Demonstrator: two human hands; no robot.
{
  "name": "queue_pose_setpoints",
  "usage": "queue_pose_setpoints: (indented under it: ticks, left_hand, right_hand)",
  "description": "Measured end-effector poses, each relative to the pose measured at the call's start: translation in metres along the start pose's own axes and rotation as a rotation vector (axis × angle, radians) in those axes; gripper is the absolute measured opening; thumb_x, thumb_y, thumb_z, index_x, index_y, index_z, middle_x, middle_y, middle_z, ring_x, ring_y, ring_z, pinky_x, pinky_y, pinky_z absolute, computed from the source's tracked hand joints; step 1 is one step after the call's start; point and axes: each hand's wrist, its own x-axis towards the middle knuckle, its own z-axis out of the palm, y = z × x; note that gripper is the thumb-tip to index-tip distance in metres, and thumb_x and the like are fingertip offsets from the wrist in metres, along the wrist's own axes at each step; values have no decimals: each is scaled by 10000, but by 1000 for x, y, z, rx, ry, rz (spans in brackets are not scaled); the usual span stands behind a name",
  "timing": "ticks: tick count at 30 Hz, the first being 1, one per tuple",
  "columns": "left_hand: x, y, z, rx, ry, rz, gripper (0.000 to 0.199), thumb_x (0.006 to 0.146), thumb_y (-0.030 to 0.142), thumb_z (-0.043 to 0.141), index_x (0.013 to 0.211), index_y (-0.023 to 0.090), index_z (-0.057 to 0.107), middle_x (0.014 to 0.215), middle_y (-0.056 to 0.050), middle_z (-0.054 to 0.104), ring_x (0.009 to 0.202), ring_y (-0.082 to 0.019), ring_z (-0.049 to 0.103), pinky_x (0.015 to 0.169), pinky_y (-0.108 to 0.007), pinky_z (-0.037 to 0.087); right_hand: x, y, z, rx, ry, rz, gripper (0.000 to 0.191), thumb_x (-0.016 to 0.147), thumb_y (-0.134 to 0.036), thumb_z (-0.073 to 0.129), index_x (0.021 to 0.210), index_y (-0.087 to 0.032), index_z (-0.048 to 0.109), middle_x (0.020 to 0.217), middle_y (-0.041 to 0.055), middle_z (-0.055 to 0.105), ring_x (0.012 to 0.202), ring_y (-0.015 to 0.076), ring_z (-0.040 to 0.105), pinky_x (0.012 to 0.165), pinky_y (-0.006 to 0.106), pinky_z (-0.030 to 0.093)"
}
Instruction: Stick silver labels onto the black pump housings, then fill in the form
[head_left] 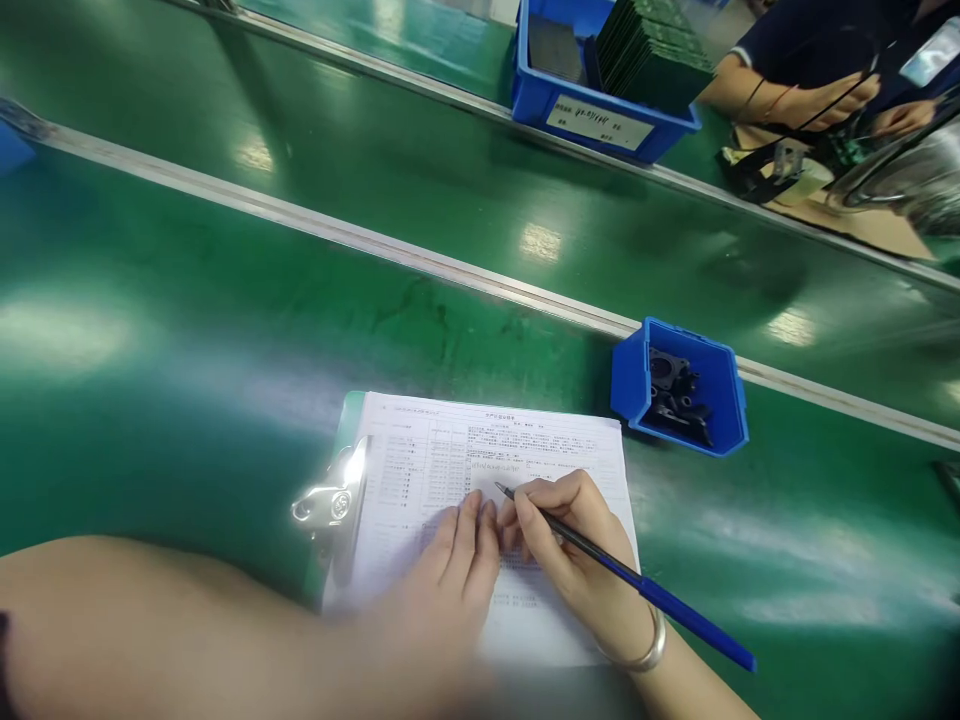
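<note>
My right hand [581, 545], a metal bangle at its wrist, is closed around a pen [625, 572] with a black barrel and a blue cap on its rear end. The pen's tip is at a small slip of paper [486, 482] bearing a line of handwriting. Flat on the paper beside the tip lie the fingers of my left hand [454, 575], stretched out at the slip's lower edge. Underneath are printed sheets [405, 460] with tables and text, held on a green clipboard [350, 420] by a metal clip [334, 505] at its left.
A small blue bin [630, 385] with black parts [675, 395] stands beyond the clipboard, by a metal rail [450, 265]. Farther back, a larger labelled blue bin [529, 100] holds green boards [652, 50]. At upper right a co-worker's hands [836, 100] handle a dark cable.
</note>
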Motion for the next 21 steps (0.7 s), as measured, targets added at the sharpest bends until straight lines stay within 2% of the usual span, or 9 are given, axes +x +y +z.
queue_pose_setpoints:
  ticks: [5,13,21]
  left_hand:
    - [0,-1,1,-10,-5,-14,823,911,631,316,1356,-44,472,1349,-223,538,1295,-379,463,1116,-475,224]
    - [0,-2,-4,-5,-47,2,871,893,663,284,1345,-58,466,1335,-254,537,1282,-354,481,1113,-470,240]
    - [2,-3,0,-42,-23,-16,898,876,709,295,1322,-41,507,1345,-251,536,1257,-365,499,1081,-471,272]
  right_hand:
    - [5,8,2,-92,-66,46,105,974,-236,491,884,-236,437,723,-4,620,573,129,604,534,261,486]
    - [4,19,3,-171,-26,-5,130,975,-239,471,858,-240,414,701,-7,591,535,122,539,512,265,440]
    - [0,23,3,-302,-18,-46,123,960,-241,494,861,-241,421,709,8,616,569,137,587,522,271,458]
